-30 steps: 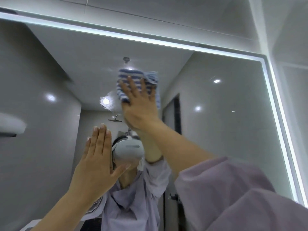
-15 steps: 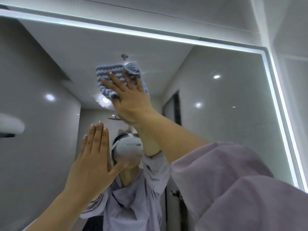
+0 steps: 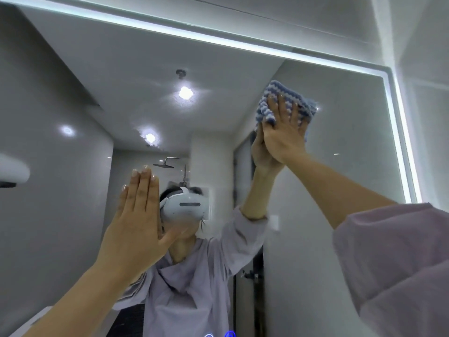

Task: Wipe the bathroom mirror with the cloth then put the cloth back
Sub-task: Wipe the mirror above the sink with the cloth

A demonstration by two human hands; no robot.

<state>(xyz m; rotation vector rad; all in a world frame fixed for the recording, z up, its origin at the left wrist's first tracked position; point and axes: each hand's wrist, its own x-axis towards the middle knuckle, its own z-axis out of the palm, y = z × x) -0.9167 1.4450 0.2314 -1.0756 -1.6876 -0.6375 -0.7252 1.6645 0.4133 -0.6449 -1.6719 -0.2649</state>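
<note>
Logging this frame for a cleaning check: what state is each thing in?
cloth: folded, pressed against the mirror near its upper right corner
right hand: open, straight fingers pressing the cloth
left hand: open, raised flat, holding nothing
light strip: lit

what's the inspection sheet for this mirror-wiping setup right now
surface: mirror, lit strip along top and right edges
job's things: blue-and-white striped cloth flat on the glass near the upper right corner
clutter: nothing seen
hands: right hand presses the cloth with straight fingers; left hand raised flat at the glass, contact unclear
cables: nothing seen
surroundings: reflected ceiling lights, shower head, person's headset
</note>
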